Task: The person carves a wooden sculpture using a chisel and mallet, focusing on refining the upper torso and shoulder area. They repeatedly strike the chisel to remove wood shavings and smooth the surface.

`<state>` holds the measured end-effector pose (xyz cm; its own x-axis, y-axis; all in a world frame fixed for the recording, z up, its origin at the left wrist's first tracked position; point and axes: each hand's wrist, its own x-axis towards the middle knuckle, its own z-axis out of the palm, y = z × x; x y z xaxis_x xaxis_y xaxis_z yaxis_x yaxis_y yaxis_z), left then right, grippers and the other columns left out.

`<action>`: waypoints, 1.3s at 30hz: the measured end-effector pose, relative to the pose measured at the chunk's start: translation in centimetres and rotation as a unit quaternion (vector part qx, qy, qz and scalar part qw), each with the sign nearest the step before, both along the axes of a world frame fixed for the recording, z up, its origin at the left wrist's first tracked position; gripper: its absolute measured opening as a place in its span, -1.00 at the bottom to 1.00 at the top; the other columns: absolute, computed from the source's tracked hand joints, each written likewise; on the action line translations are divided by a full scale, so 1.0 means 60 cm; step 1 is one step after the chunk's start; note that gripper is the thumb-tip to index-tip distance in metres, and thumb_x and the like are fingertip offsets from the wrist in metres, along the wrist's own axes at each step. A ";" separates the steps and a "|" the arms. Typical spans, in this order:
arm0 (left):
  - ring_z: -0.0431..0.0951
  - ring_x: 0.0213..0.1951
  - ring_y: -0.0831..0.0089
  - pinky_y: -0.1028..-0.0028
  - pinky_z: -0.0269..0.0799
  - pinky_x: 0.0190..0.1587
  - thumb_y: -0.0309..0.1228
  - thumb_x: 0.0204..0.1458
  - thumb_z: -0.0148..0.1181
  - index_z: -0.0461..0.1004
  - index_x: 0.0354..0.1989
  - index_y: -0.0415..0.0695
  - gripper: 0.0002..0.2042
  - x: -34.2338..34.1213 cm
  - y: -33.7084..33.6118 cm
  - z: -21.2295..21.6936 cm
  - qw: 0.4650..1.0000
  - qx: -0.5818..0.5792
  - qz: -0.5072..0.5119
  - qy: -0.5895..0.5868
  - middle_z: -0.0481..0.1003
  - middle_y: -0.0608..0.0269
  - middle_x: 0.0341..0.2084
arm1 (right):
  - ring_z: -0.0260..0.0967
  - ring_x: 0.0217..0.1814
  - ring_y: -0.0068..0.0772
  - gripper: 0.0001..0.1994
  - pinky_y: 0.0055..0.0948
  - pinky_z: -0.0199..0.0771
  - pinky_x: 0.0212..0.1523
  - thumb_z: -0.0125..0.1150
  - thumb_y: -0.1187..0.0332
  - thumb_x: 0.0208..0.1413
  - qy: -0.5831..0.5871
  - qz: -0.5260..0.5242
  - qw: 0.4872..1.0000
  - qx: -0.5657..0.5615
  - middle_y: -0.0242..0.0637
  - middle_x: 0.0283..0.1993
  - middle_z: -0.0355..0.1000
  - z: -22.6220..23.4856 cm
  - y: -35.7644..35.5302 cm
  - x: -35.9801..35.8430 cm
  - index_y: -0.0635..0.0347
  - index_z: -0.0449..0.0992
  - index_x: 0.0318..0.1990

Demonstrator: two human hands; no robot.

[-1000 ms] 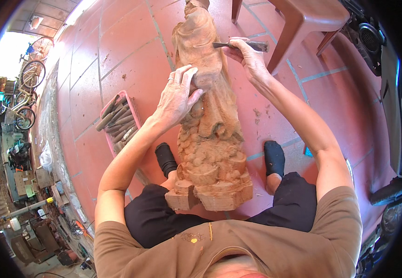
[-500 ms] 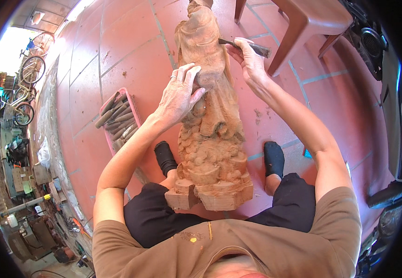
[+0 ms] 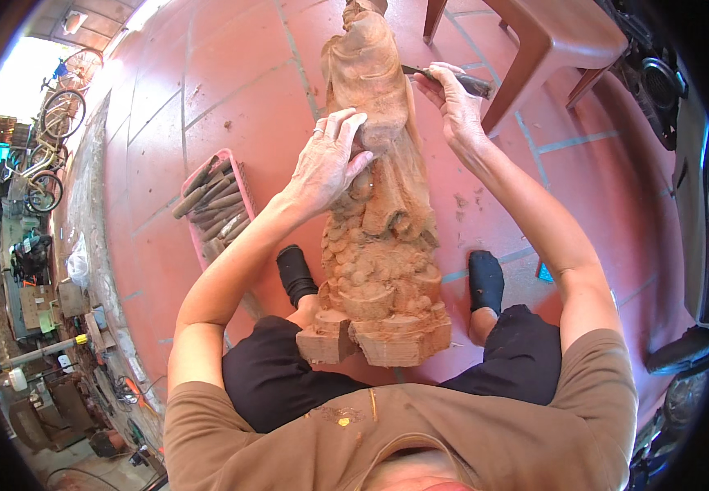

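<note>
Right now my right hand (image 3: pixel 455 102) grips the chisel (image 3: pixel 444 78), blade pointing left into the upright carving (image 3: pixel 379 204); my left hand (image 3: pixel 327 164) lies open against it.

There is one wooden statue (image 3: pixel 379 204). Two hands are on it: the left hand (image 3: pixel 327 164) and the right hand (image 3: pixel 453 102). There is one chisel (image 3: pixel 444 78), one pink tray (image 3: pixel 244 192) with about ten tools (image 3: pixel 211 204), one plastic chair (image 3: pixel 534 41), two black socks (image 3: pixel 485 278), and about three bicycles (image 3: pixel 52 123); an exact count is not possible.
</note>
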<state>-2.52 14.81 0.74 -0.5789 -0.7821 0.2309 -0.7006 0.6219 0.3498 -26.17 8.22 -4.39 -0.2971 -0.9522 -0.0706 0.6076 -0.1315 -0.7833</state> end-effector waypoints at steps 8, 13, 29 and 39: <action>0.30 0.27 -0.03 0.12 0.35 0.28 -0.39 0.12 0.30 0.21 0.29 -0.21 -0.42 0.001 0.003 -0.003 1.000 0.009 0.013 -0.004 0.26 -0.02 0.27 | 0.56 -0.02 -0.46 -0.82 -0.43 0.51 0.16 0.31 0.40 0.21 0.220 0.036 0.974 -0.031 -0.28 -0.10 0.57 0.008 0.044 0.018 0.23 0.56 -0.08; 0.31 0.26 -0.03 0.13 0.36 0.28 -0.39 0.11 0.31 0.21 0.29 -0.20 -0.41 -0.002 0.001 0.000 1.000 0.002 0.010 -0.003 0.26 -0.02 0.26 | 0.47 -0.11 -0.65 -0.82 -0.53 0.47 0.01 0.37 0.40 0.15 0.211 0.061 0.973 -0.068 -0.42 -0.18 0.58 0.006 0.043 -0.002 0.17 0.62 -0.11; 0.31 0.26 -0.03 0.13 0.36 0.27 -0.40 0.11 0.30 0.21 0.28 -0.21 -0.42 -0.003 0.002 0.006 1.000 0.007 0.013 -0.008 0.26 -0.03 0.26 | 0.45 -0.03 -0.67 -0.82 -0.55 0.44 0.04 0.36 0.44 0.17 0.365 0.067 0.910 -0.188 -0.48 -0.10 0.56 0.003 0.065 -0.011 0.18 0.61 -0.08; 0.31 0.26 -0.02 0.13 0.37 0.26 -0.40 0.11 0.30 0.21 0.28 -0.21 -0.41 -0.004 0.000 -0.003 1.000 0.005 0.009 -0.005 0.25 0.00 0.27 | 0.44 -0.05 -0.65 -0.83 -0.54 0.46 0.04 0.34 0.44 0.20 0.335 0.051 0.930 -0.142 -0.44 -0.10 0.54 0.012 0.052 0.001 0.18 0.61 -0.06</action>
<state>-2.74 14.81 0.59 -0.5672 -0.7947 0.2161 -0.7153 0.6055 0.3488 -26.09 11.34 -3.64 -0.0909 -0.9299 0.3565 0.0161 -0.3593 -0.9331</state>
